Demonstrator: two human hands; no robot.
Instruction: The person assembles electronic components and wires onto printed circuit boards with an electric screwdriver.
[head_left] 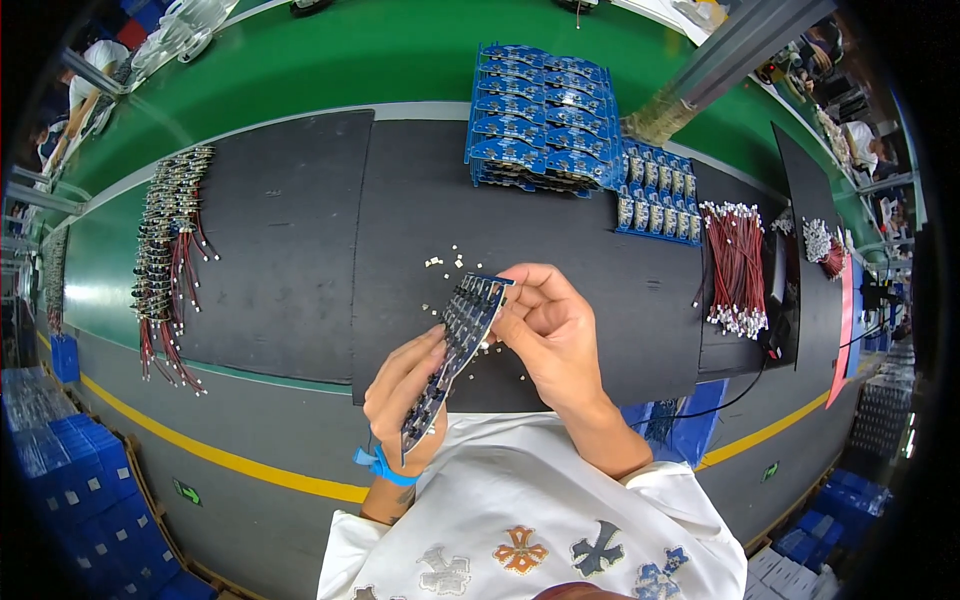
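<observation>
A circuit board panel (pixel 460 345) set with rows of small dark parts is tilted up on edge over the black mat, in front of my chest. My left hand (pixel 403 392) is closed round its lower left side, with a blue band at the wrist. At the panel's upper right corner, my right hand (pixel 555 335) pinches the edge between thumb and fingers. Whether a small part is also between those fingertips is hidden. Small white pieces (pixel 460 262) lie scattered on the mat beyond and beneath the panel.
A stack of blue circuit panels (pixel 545 120) stands at the back, beside a smaller blue panel (pixel 657 195) and a metal post (pixel 735 65). Red and black wires with white connectors (pixel 735 265) lie right. Wired boards (pixel 172 245) line the left. The black mat (pixel 290 250) covers the bench.
</observation>
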